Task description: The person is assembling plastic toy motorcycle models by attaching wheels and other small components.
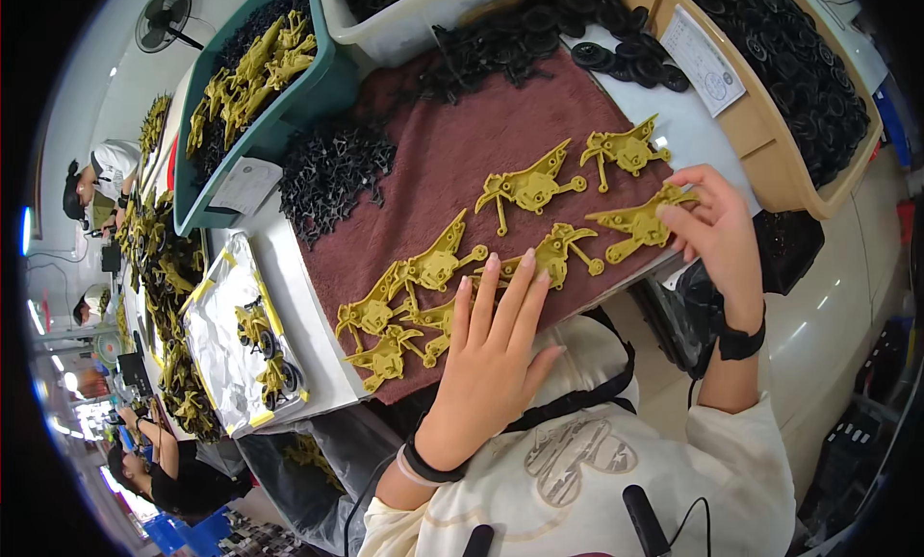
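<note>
Several yellow plastic toy bodies, shaped like small motorcycle frames, lie in two slanting rows on a brown cloth [438,158]. At the right end of the near row, my right hand [714,215] pinches the edge of one yellow toy body [637,226] between thumb and fingers. My left hand [500,355] rests with fingers stretched out over the near row, partly covering a yellow toy body [552,257] and its neighbour. Beyond them are another yellow toy body [532,186] and one at the far right [626,151].
Small black parts [337,172] are heaped at the cloth's left. A teal bin [279,139] stands behind them, and a tan bin [828,196] of black wheels at the right. Left of the cloth, a tray [226,350] holds wheeled yellow pieces. Other people sit far left.
</note>
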`<state>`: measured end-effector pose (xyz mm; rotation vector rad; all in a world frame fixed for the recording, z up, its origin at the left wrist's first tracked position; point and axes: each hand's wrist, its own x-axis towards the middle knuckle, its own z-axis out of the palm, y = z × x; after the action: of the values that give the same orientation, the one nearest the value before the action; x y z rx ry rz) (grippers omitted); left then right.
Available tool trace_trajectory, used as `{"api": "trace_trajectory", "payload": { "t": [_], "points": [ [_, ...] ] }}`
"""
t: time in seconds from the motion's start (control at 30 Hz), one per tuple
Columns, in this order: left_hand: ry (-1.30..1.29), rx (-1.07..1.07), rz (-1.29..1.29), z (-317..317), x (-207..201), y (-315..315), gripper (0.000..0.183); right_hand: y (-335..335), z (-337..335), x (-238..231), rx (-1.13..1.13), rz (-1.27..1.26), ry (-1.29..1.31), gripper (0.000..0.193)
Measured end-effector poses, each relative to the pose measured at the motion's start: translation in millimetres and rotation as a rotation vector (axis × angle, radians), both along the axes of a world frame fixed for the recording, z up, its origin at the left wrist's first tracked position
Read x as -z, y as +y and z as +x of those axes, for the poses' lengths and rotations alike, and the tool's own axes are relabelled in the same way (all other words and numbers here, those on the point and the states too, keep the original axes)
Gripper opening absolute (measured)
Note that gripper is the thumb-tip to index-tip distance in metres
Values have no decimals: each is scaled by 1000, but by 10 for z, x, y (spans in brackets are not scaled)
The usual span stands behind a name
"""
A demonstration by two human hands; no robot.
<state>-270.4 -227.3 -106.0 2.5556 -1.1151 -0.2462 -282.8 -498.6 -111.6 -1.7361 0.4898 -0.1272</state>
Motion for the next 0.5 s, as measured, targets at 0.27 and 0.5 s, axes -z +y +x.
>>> {"api": "trace_trajectory", "payload": {
  "t": [0.27, 0.5],
  "points": [
    [126, 90, 44, 170, -421, 166, 70, 62, 19, -213, -160, -767, -98, 38],
    [129, 306, 20, 1413, -947, -369, 38, -602, 535, -347, -266, -930, -316, 40]
  ]
}}
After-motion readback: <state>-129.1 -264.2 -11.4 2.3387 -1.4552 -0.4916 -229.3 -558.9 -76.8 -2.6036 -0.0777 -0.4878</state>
